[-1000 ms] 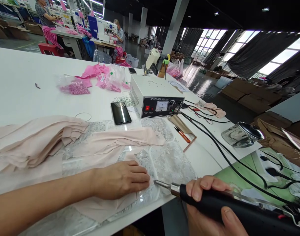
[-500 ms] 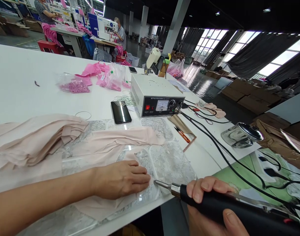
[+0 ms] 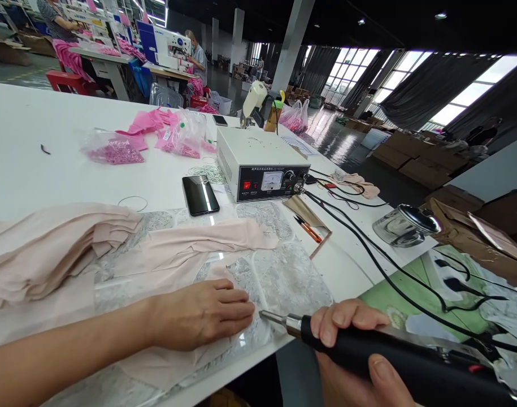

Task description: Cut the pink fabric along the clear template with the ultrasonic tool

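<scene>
My left hand [image 3: 203, 314] lies palm down with its fingers flat, pressing on a thin pale pink fabric piece [image 3: 160, 367] on the grey marbled mat [image 3: 292, 277]. Wrapped around the black handle of a handheld ultrasonic welder [image 3: 411, 359], my right hand [image 3: 351, 328] keeps the tool low at the mat's right front. Its metal tip points left, just short of my left fingertips; whether it touches anything I cannot tell. Beyond my left hand another pale pink strip [image 3: 216, 234] is spread out, and a folded stack of the same fabric [image 3: 50, 243] rests at the left.
Behind the mat stand a phone [image 3: 200, 195] and the welder's control box [image 3: 262, 164], its black cables [image 3: 368, 251] running to the right. Orange thread snips [image 3: 308, 229] lie beside it. A lidded glass mug [image 3: 404, 226] is near the right table edge. Bags of pink pieces [image 3: 114, 150] sit farther back.
The whole view has shifted slightly. My hands, the fabric and the welder keep nearly the same positions relative to each other.
</scene>
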A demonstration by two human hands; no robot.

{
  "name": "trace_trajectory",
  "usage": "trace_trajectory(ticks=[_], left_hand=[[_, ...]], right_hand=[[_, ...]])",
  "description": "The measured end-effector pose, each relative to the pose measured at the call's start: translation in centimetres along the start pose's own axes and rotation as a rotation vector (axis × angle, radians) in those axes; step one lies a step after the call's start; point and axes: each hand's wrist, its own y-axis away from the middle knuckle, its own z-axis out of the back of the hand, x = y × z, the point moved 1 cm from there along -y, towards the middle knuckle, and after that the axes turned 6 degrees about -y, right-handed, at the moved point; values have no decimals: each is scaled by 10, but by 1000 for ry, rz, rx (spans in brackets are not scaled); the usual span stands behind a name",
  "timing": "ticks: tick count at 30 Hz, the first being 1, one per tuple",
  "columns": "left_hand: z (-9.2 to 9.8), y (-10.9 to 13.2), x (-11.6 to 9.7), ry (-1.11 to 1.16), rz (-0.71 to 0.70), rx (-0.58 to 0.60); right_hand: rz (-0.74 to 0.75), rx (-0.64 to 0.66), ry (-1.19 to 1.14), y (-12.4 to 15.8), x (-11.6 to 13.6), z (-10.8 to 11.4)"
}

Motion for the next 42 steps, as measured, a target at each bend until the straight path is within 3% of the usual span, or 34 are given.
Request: trace_trajectory(ticks=[26,42], left_hand=[[-6,4,0,80,38,-19],[-9,7,1,146,63,-43]], right_hand=[[-30,-51,-12,-2,2,5],[2,-17,-2,-2,0,10]])
